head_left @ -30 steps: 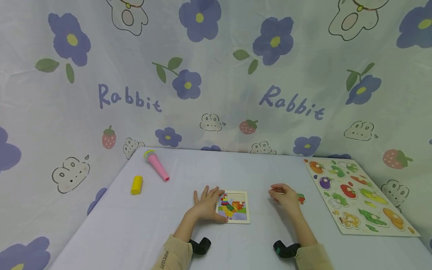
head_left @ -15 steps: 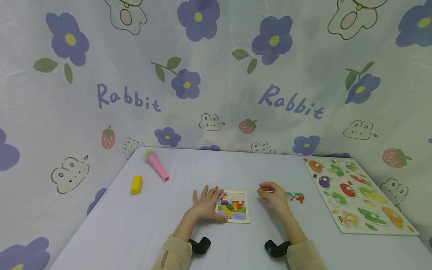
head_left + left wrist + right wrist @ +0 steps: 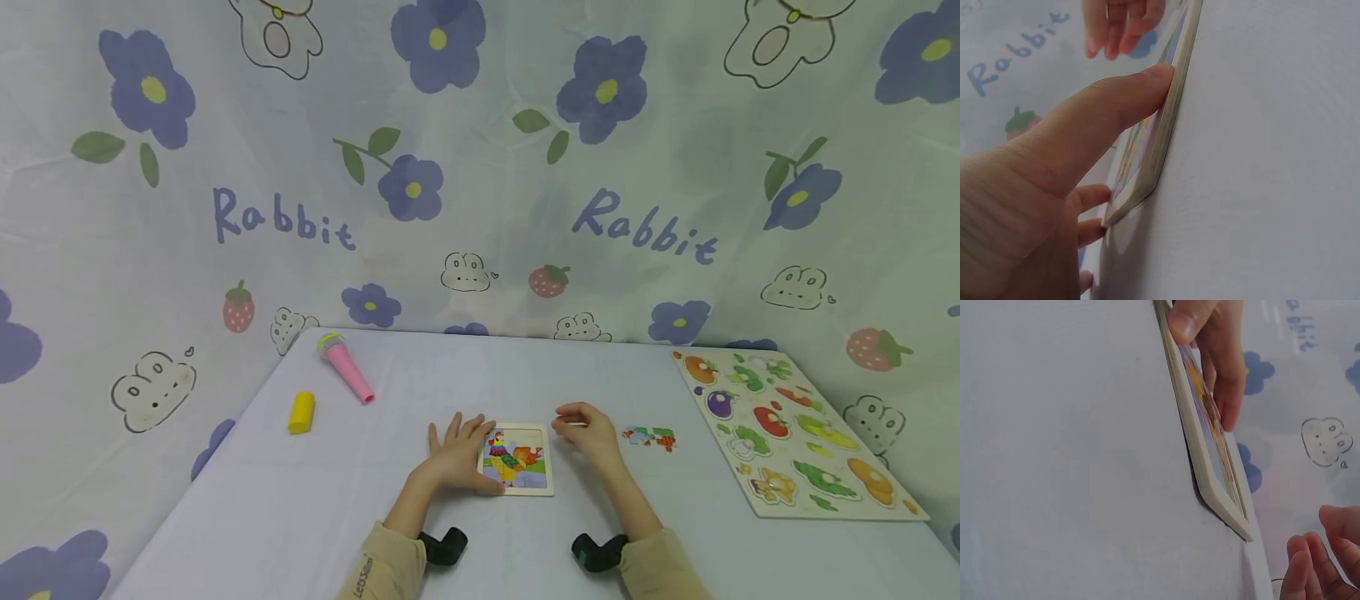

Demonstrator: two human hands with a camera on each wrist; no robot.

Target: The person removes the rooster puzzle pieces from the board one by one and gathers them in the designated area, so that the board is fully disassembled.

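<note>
White tabletop (image 3: 427,371): two hands (image 3: 454,460) (image 3: 591,437), one gripping one rooster puzzle (image 3: 528,460).

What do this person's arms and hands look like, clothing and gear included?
The left sleeve and right sleeve are beige, the left with dark lettering. Each wrist carries a black, bent device. The left hand and right hand wear no gloves.

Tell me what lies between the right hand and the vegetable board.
In the head view, a few small, colourful puzzle pieces lie flat between the right hand and the vegetable board.
</note>
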